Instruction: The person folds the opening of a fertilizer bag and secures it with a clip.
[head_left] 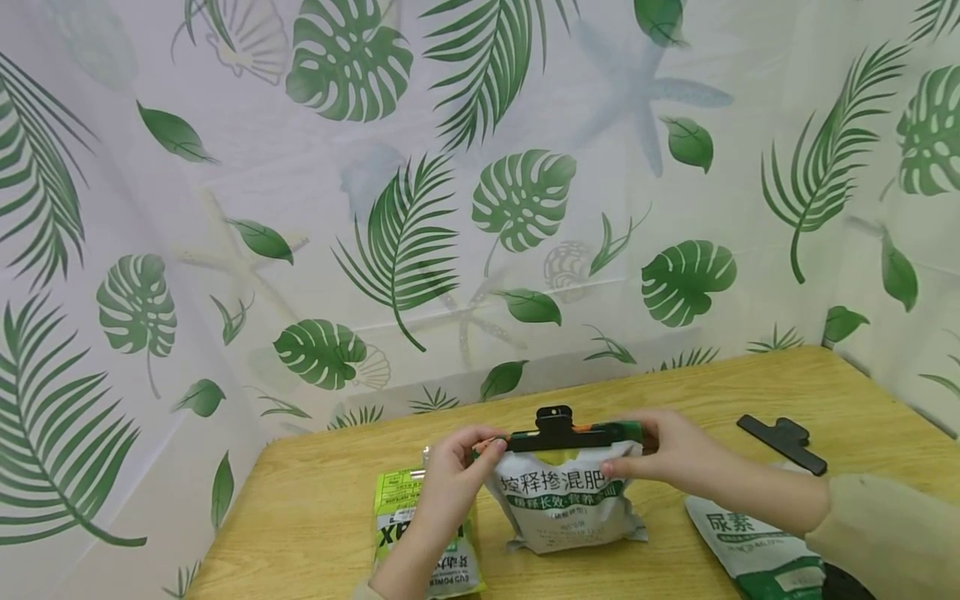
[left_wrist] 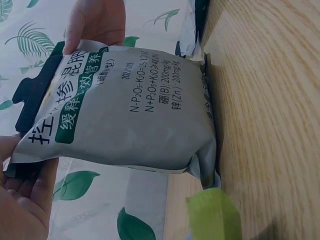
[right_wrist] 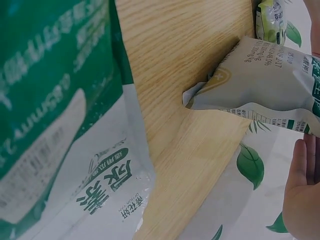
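Note:
A white fertilizer bag (head_left: 566, 521) with green bands and printed Chinese text stands upright at the middle of the table. Across its folded top sits a wide black bag clip (head_left: 555, 433). My left hand (head_left: 456, 471) pinches the top left corner, thumb in front and fingers behind, beside the clip's end. At the opposite top corner my right hand (head_left: 671, 450) grips the bag, its thumb pressed on the front face. The left wrist view shows the bag's printed front (left_wrist: 150, 110) and its bottom edge close over the wood.
A yellow-green pouch (head_left: 390, 500) lies to the left, partly behind my left forearm. On the right are a white-and-green urea bag (head_left: 757, 537) and a second black clip (head_left: 783, 442). A leaf-patterned sheet (head_left: 525, 308) hangs behind the wooden table (head_left: 300, 517).

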